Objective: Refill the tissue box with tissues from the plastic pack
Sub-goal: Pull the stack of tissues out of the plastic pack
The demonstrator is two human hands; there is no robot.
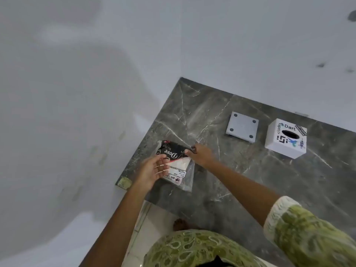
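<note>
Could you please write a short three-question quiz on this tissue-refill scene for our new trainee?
1. True or false: the right hand pinches the plastic pack at its far edge.
2. What lies between the pack and the tissue box? A) scissors B) the grey base plate C) a cup
3. Which hand has open fingers over the pack?

Key: 1 true; 2 B; 3 the left hand.

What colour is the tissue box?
White with printed stickers, dark oval slot on top; tissue box, head view.
</note>
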